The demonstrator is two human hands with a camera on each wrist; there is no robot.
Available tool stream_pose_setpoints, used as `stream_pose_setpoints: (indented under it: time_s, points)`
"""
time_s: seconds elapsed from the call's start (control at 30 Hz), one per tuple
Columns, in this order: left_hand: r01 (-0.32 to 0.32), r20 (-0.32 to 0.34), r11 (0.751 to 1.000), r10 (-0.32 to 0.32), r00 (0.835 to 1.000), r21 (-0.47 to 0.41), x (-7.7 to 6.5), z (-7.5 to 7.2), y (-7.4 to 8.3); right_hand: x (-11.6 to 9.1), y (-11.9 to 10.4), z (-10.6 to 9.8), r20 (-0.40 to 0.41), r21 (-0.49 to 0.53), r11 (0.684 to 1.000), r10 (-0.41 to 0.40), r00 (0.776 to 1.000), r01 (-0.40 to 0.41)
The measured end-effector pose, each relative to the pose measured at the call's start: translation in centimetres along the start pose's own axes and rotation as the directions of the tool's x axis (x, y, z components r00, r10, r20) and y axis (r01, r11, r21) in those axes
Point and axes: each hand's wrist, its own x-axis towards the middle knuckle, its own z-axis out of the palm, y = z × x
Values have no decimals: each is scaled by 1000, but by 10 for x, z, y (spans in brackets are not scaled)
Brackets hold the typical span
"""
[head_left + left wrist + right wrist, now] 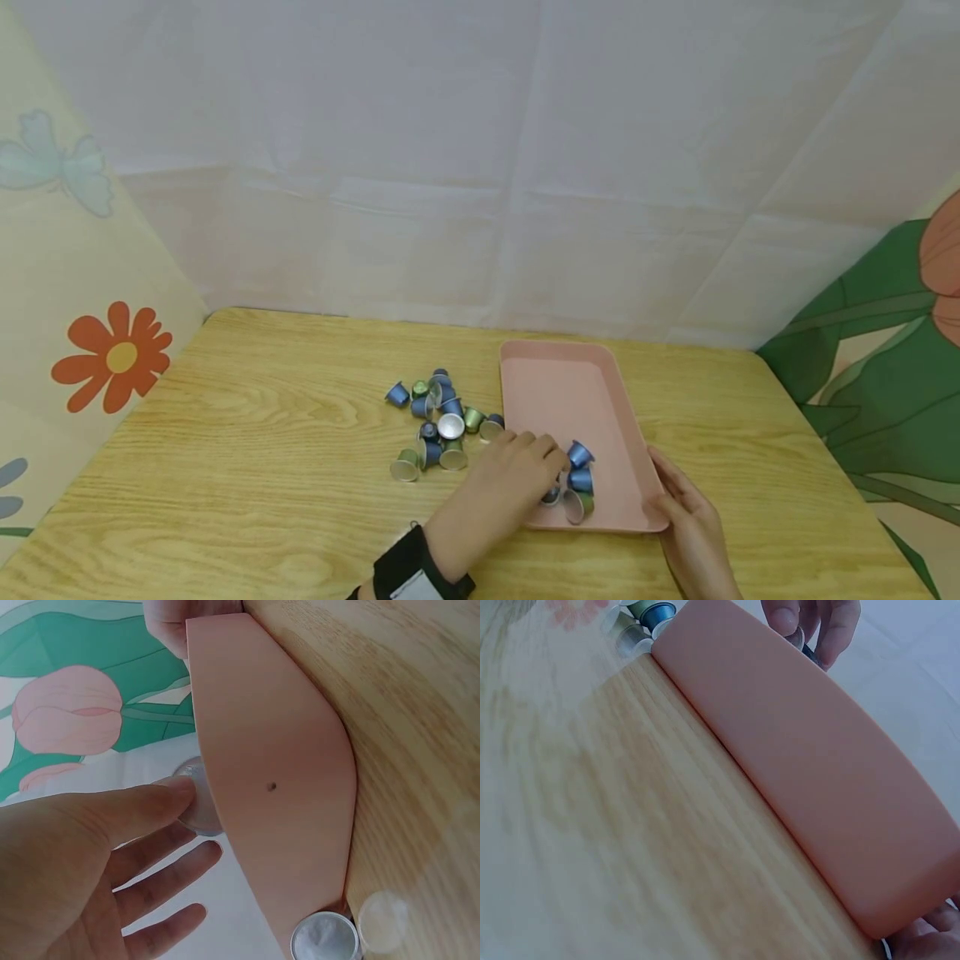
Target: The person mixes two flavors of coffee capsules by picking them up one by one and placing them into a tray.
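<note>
Item: L hand (525,467), thumb and fingers clamped on 1 capsule (202,806) at rim of pink tray (558,392), R hand (693,517) gripped tray's near R corner, blue & green caps. (580,479) lay in tray just R of L hand, mixed pile (452,427) sat on wood tbl. (300,500) to its L.

A creased white cloth (420,158) spans the upper part of the head view, with long folds running down its middle and slanting across the upper right. Below it spreads a light yellow-brown, wood-grained tabletop (262,467) with rounded far corners. At the left edge stands a cream-coloured panel (67,267) printed with a pale blue butterfly (56,162) above an orange-red flower (112,357) with a yellow centre. The right edge shows large green leaves (885,308) and a coral bloom (947,254). The light is soft.
</note>
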Motion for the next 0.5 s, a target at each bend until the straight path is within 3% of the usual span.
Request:
stream_pose_setpoints:
  time_s: [0.23,0.5]
  points:
    - [9,-29,1000,-8,1000,17,-1,-2,1,0,0,1,-10,-16,1000,13,1000,-13]
    - [48,58,999,-48,997,3,-2,-10,-1,1,0,1,-20,-10,1000,11,1000,-12]
